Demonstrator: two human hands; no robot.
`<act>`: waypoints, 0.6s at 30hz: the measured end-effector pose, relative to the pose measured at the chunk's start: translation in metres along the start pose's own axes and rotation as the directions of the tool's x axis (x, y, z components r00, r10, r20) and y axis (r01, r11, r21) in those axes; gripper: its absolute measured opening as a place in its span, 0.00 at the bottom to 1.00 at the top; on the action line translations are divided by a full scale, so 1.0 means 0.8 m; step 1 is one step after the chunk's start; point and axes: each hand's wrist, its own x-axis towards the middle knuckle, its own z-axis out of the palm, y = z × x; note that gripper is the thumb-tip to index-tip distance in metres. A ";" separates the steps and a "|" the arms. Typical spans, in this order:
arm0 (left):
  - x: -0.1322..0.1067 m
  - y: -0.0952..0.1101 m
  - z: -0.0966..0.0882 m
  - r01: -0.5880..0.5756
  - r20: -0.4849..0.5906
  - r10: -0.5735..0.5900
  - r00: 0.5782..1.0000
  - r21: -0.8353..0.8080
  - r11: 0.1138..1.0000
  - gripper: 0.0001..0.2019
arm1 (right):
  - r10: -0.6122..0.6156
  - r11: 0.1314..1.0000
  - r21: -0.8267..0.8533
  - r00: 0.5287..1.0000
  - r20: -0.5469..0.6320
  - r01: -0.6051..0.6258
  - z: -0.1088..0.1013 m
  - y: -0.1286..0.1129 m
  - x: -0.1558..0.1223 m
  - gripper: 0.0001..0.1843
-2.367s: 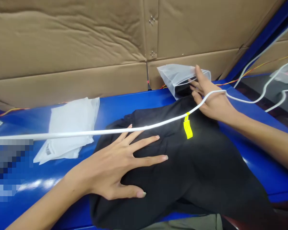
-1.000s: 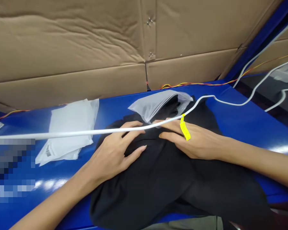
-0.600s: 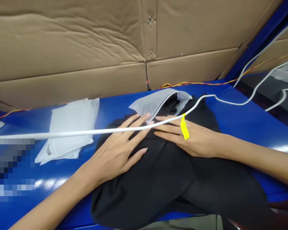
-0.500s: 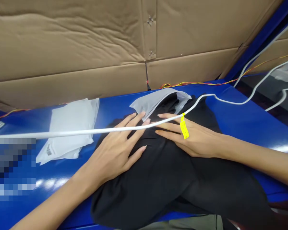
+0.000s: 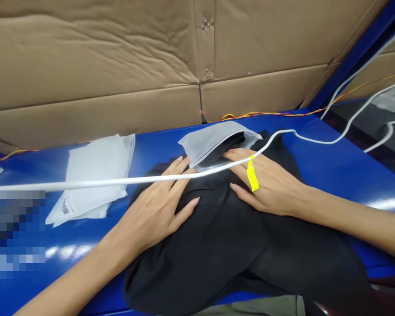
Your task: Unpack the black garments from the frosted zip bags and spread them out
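Black cloth [image 5: 224,245] is spread over the blue table, its upper part inside the mouth of a frosted plastic bag [image 5: 210,136]. My left hand [image 5: 161,197] lies open on the cloth, its fingertips at the bag's lower left edge. On the other side, my right hand [image 5: 266,184] rests on the cloth with fingers stretched toward the bag's opening; some fingertips are hidden. A white cable [image 5: 131,180] with a yellow tag [image 5: 253,177] crosses in front of both hands.
More frosted plastic bags [image 5: 95,166] lie on the blue table [image 5: 158,151] at left. A brown padded panel [image 5: 118,66] stands behind. Red and yellow wires [image 5: 266,114] run along the back edge. Greenish-grey fabric [image 5: 260,307] shows at the bottom. A blurred patch covers the lower left.
My right hand's fingers have shifted up toward the bag's mouth, with the thumb now apart. My left fingers have drawn slightly left, and the bag's opening gapes wider.
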 end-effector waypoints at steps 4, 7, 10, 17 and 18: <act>0.000 0.001 0.001 0.028 -0.018 -0.028 0.999 -0.022 0.999 0.31 | -0.041 0.998 -0.050 0.999 -0.001 0.041 -0.001 0.001 0.001 0.21; 0.000 0.002 0.000 0.043 -0.035 -0.044 0.998 -0.031 0.999 0.33 | -0.041 0.998 -0.049 0.999 0.012 0.041 -0.002 0.001 0.003 0.24; 0.002 0.003 -0.005 0.050 -0.042 -0.052 0.998 -0.045 0.998 0.33 | -0.060 0.998 -0.031 0.997 -0.037 0.059 -0.004 0.002 0.003 0.24; 0.007 0.005 -0.011 -0.051 -0.194 0.054 0.980 0.019 0.999 0.21 | -0.181 0.983 -0.074 0.963 -0.200 0.170 -0.010 0.007 0.002 0.14; 0.007 0.006 -0.011 -0.052 -0.226 0.051 0.973 0.003 0.999 0.20 | -0.213 0.976 -0.082 0.950 -0.227 0.200 -0.011 0.007 0.002 0.12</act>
